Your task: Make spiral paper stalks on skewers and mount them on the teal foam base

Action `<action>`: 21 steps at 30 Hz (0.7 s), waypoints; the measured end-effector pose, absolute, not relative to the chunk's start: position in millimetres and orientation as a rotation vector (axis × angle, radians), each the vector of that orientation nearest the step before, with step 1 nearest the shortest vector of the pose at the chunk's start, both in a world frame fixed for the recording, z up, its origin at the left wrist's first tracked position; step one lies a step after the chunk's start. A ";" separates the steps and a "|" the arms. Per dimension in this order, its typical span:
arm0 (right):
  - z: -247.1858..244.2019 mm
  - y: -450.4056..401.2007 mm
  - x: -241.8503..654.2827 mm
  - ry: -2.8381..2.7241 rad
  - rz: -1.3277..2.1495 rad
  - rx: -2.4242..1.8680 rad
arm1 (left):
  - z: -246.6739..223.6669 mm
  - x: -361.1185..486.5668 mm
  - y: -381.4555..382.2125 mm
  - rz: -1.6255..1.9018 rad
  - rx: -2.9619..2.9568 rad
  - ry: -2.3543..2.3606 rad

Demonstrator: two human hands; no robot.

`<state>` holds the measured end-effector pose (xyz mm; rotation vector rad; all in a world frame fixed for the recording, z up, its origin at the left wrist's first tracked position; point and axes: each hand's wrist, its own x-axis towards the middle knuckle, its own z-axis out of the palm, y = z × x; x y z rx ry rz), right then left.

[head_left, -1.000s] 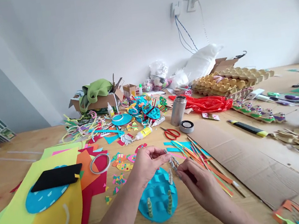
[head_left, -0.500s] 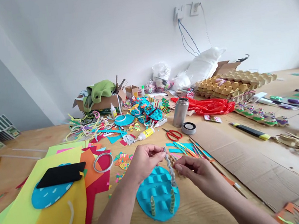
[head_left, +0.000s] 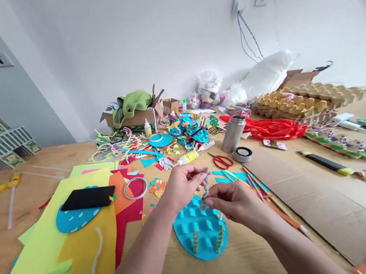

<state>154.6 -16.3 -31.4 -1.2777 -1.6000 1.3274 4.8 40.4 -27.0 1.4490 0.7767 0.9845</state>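
A grey twisted strip (head_left: 206,191) is pinched between both hands. My left hand (head_left: 184,184) holds its upper end, fingers closed. Lower down, the fingers of my right hand (head_left: 229,201) are closed on the same strip. Beneath the hands lies a blue oval piece (head_left: 200,225) with rows of raised blue tabs. Two greenish twisted pieces (head_left: 195,242) stand at its near end, and a pale one shows at its right edge, partly behind my right hand.
Red scissors (head_left: 222,162), a metal bottle (head_left: 233,133) and its lid (head_left: 242,154) sit beyond the hands. Coloured paper (head_left: 34,221) with a black phone-like object (head_left: 87,198) lies left. Cardboard (head_left: 300,197), a cutter (head_left: 326,163) and egg trays (head_left: 301,104) are right.
The view has shifted, moving the scene mostly rightward. My right hand has come closer to my left and now pinches the grey strip below it. The person's hand at the right edge is out of view.
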 end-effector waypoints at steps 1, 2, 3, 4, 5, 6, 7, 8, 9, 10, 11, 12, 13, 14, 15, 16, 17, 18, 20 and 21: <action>-31.6 -15.8 154.4 -1.595 1.342 -1.279 | -27.2 5.1 40.6 0.990 1.454 0.775; -31.8 -15.6 154.6 -1.599 1.357 -1.286 | -27.7 5.5 40.9 0.996 1.461 0.772; -31.8 -15.4 155.0 -1.605 1.373 -1.299 | -28.2 5.9 41.1 1.002 1.469 0.770; -31.8 -15.4 155.6 -1.611 1.389 -1.317 | -29.0 6.4 41.4 1.007 1.476 0.767; -31.9 -15.4 156.2 -1.616 1.405 -1.335 | -29.9 6.9 41.6 1.012 1.482 0.766; -32.1 -15.5 156.8 -1.617 1.421 -1.352 | -30.9 7.4 41.8 1.015 1.486 0.766; -32.3 -15.5 157.1 -1.616 1.435 -1.366 | -32.0 8.0 42.0 1.013 1.488 0.764; -32.5 -15.6 157.3 -1.613 1.443 -1.376 | -33.0 8.6 42.1 1.010 1.490 0.762; -32.7 -15.6 157.2 -1.607 1.447 -1.381 | -34.0 9.1 42.3 1.008 1.491 0.759; -32.7 -15.7 157.0 -1.601 1.449 -1.382 | -34.7 9.5 42.3 1.006 1.493 0.758; -32.6 -15.8 156.6 -1.592 1.446 -1.384 | -35.1 9.9 42.4 1.003 1.495 0.757; -32.3 -15.9 156.2 -1.583 1.442 -1.387 | -35.3 10.2 42.4 1.000 1.497 0.757; -31.9 -16.2 155.7 -1.573 1.438 -1.391 | -35.2 10.4 42.5 0.996 1.500 0.757; -31.4 -16.5 155.3 -1.564 1.433 -1.395 | -34.8 10.5 42.4 0.992 1.503 0.757; -31.0 -16.9 154.9 -1.559 1.430 -1.400 | -34.2 10.6 42.3 0.989 1.506 0.755; -30.6 -17.4 154.5 -1.556 1.426 -1.406 | -33.5 10.6 42.1 0.988 1.508 0.750; -30.3 -17.9 154.1 -1.555 1.426 -1.408 | -32.7 10.6 41.8 0.988 1.509 0.744; -30.0 -18.5 153.6 -1.557 1.429 -1.406 | -31.9 10.6 41.4 0.990 1.509 0.739; -29.9 -19.5 152.6 -1.559 1.446 -1.394 | -30.6 10.6 40.3 0.997 1.505 0.732; -29.9 -20.0 152.1 -1.556 1.454 -1.386 | -30.1 10.7 39.6 0.998 1.502 0.732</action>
